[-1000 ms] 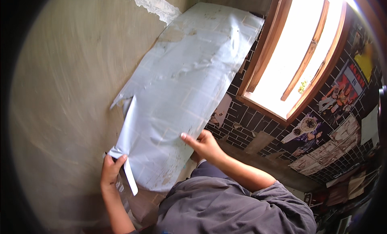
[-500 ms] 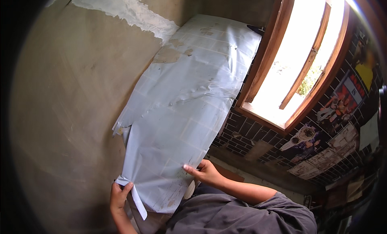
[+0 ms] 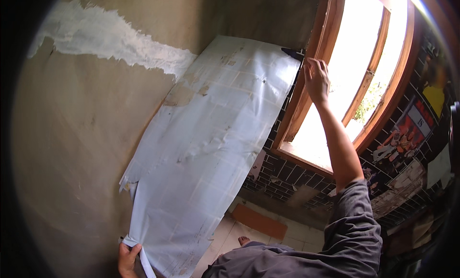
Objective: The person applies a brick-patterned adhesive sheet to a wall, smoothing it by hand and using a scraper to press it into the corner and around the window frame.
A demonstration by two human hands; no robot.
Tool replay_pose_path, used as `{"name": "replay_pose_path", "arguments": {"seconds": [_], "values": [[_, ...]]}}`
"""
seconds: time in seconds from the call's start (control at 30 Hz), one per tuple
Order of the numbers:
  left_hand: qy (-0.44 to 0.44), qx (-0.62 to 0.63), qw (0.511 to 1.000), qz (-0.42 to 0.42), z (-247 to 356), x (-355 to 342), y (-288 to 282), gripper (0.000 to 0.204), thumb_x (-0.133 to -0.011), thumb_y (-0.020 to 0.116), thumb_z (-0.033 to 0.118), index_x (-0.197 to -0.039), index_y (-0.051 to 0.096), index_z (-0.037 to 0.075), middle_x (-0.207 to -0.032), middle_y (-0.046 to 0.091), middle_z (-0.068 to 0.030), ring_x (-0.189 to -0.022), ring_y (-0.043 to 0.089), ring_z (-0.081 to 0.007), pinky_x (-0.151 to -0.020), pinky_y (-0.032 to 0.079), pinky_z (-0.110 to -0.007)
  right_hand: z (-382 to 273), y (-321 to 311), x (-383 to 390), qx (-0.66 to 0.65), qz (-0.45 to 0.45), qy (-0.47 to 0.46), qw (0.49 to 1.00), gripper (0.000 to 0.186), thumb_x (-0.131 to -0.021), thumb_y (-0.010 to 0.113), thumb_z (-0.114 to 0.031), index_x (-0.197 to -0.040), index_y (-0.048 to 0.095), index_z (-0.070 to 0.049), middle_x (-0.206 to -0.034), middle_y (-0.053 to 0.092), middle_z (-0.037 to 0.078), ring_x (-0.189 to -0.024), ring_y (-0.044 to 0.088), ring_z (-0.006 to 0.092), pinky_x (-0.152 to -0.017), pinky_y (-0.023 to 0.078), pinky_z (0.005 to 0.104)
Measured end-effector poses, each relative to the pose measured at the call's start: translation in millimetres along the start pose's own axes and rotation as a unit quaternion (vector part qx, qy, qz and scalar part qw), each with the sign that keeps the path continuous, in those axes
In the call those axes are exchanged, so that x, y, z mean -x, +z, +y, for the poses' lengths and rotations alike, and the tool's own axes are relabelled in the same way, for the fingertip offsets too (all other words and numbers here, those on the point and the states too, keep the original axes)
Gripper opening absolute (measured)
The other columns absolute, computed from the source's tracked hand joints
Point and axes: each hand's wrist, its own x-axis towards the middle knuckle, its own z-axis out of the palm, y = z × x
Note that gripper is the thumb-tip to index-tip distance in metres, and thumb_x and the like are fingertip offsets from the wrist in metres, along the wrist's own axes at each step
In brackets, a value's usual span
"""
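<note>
A long sheet of wallpaper hangs loose from the wall, its pale grey-blue back toward me. Faint brick lines and brown patches mark it, and a crease crosses its middle. At the sheet's lower left, my left hand is closed on its folded edge, thumb on top. My right hand is raised high beside the wooden window frame, near the sheet's upper right corner. Its fingers are parted and slightly bent, with nothing seen in them. A small dark flap of the sheet's other face turns over at that corner.
Bare grey-brown wall with a ragged white strip lies to the left. Black brick-pattern wallpaper and posters cover the wall under and right of the bright window. An orange mat lies on the tiled floor below.
My right hand has let go of the sheet's lower right edge and risen to the window frame. My left hand still grips the folded edge, now lower in view as the view has shifted.
</note>
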Motion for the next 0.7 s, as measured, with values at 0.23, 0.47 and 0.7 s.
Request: {"name": "replay_pose_path", "arguments": {"seconds": [0.23,0.47,0.7], "values": [[-0.121,-0.16,0.979,0.017,41.3,14.3,8.0,0.042,-0.092,0.069,0.009,-0.129,0.055,-0.003,-0.117,0.06,-0.0057,-0.105,0.057,-0.0176,-0.093,0.046,-0.031,57.2,34.7,-60.5,0.134,-0.051,-0.121,0.982,0.036,-0.089,0.07,-0.021,-0.123,0.064,-0.009,-0.118,0.057,0.009,-0.114,0.055,0.0282,-0.095,0.045,0.0418],[-0.149,-0.11,0.982,0.026,25.4,16.5,-3.1,0.048,-0.092,0.068,0.007,-0.135,0.051,-0.004,-0.123,0.059,-0.0061,-0.112,0.056,-0.0185,-0.097,0.045,-0.032,62.7,43.0,-56.0,0.092,-0.073,-0.087,0.989,0.032,-0.085,0.074,-0.023,-0.113,0.066,-0.009,-0.113,0.057,0.009,-0.113,0.055,0.0289,-0.094,0.044,0.0422],[-0.14,-0.129,0.981,0.039,35.0,19.1,9.7,0.052,-0.092,0.068,0.006,-0.138,0.048,-0.005,-0.129,0.058,-0.0079,-0.118,0.054,-0.0197,-0.102,0.043,-0.033,52.4,45.4,-66.7,0.121,-0.096,-0.088,0.984,0.022,-0.086,0.072,-0.023,-0.104,0.065,-0.011,-0.111,0.057,0.009,-0.111,0.055,0.0281,-0.092,0.042,0.0424]]}}
